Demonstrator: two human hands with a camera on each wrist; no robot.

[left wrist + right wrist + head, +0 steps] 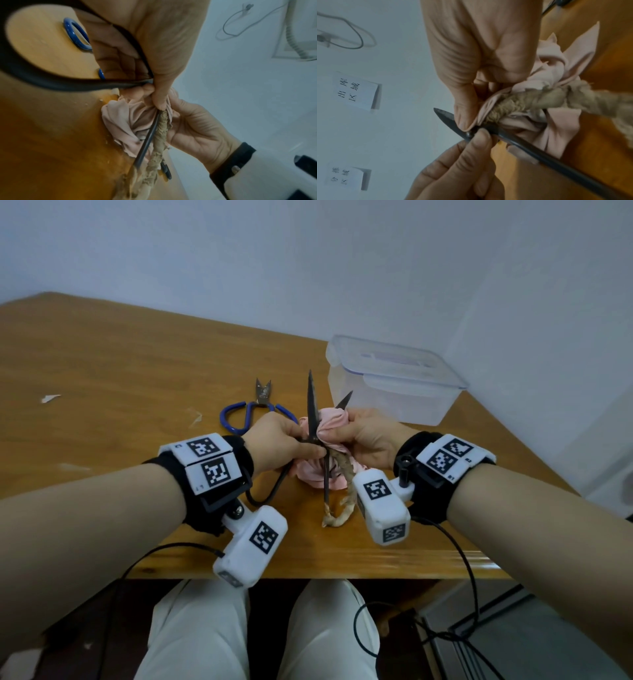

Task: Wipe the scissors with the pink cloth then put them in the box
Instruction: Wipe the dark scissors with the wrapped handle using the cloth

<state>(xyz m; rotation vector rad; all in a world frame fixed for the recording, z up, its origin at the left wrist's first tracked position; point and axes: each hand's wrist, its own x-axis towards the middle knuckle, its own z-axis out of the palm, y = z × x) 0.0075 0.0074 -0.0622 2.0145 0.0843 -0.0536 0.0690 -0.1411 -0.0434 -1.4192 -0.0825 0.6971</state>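
The black scissors (pixel 311 405) stand open above the middle of the worktop (pixel 102 378), one blade pointing to 12 o'clock and the other tip showing toward 1 o'clock behind the pink cloth (pixel 330 424). One handle is wrapped in frayed tan cord (pixel 344 491) that trails toward 6 o'clock; the other is a bare black loop (pixel 270 494) hanging below the left wrist. The left hand (pixel 277 445) pinches the scissors at the pivot, thumb and fingers (pixel 477 146) pressed together on the metal. The right hand (pixel 364 440) holds the bunched pink cloth, its fingers curled round the fabric and pressing it against the blade and the wrapped handle just beside the pivot. At 11 o'clock from the hands, blue-handled snips (pixel 255 407) lie flat on the worktop, tips toward 12 o'clock. At 1 o'clock, well apart from the hands, sits the clear plastic box (pixel 394 385) with its lid on, near the wall (pixel 342 251).
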